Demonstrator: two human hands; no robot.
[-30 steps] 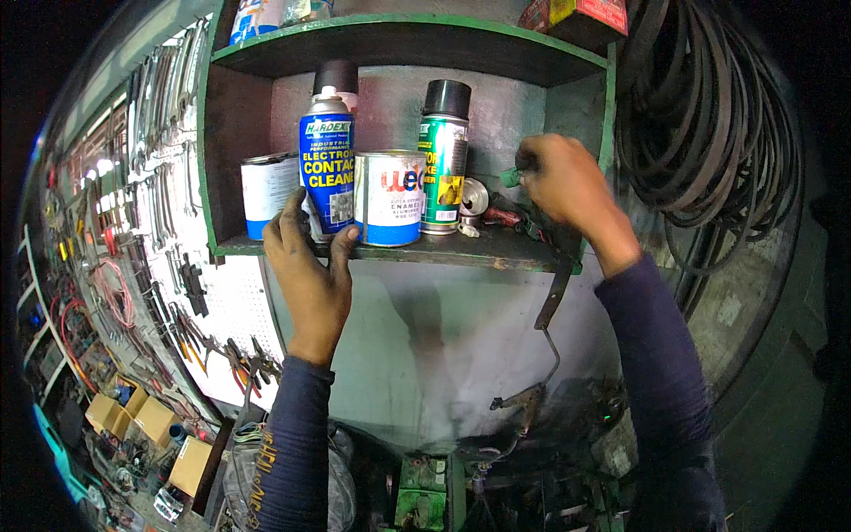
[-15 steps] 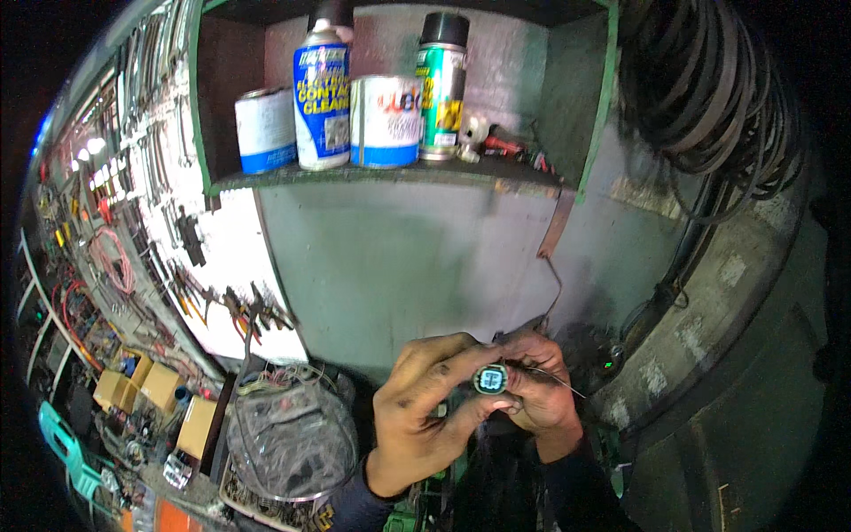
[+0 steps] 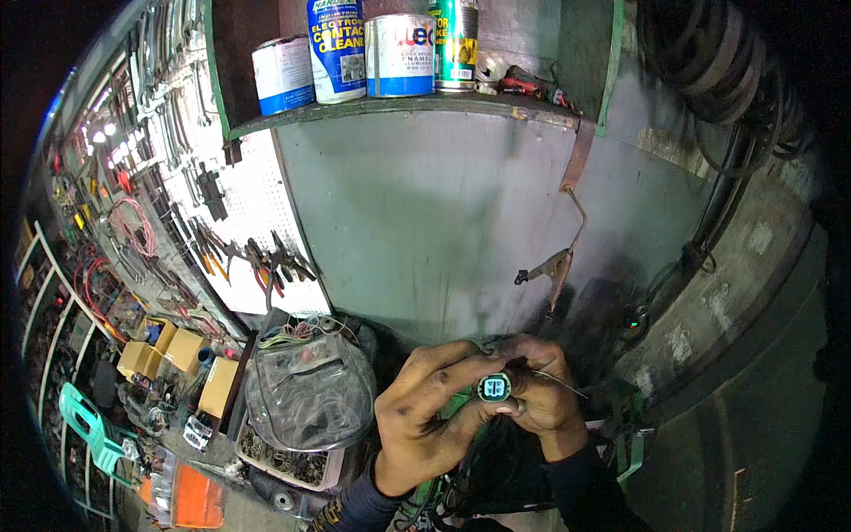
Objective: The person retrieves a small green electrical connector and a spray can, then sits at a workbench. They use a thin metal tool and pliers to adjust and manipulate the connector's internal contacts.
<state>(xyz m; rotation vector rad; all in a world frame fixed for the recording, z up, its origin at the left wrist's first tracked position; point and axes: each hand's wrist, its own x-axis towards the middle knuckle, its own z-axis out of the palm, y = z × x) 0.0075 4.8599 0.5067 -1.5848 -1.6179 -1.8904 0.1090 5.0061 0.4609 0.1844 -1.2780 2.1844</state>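
Observation:
Between my hands, a small round electrical connector [image 3: 493, 387] faces me, with a dark rim and a pale blue slotted inside. My left hand [image 3: 430, 410] grips it from the left, the thumb below and the fingers curled over the top. From the right, my right hand [image 3: 542, 403] is closed around its side. A thin metal wire or pick [image 3: 560, 383] sticks out to the right from between my right fingers; its other end is hidden. What lies behind the connector is covered by my fingers.
Above is a shelf [image 3: 408, 113] with paint cans [image 3: 401, 58] and spray cans [image 3: 337, 53]. A clip on a wire [image 3: 550, 266] hangs against the grey panel. To the left are pliers [image 3: 266, 262], a clear-covered bag [image 3: 310, 403], boxes [image 3: 217, 387] and a green chair [image 3: 89, 430]. Coiled hoses [image 3: 709, 71] hang at right.
The view has tipped downward, so the shelf sits higher and more of the hanging clip shows. My hands keep hold of the connector, whose face now points more squarely toward me.

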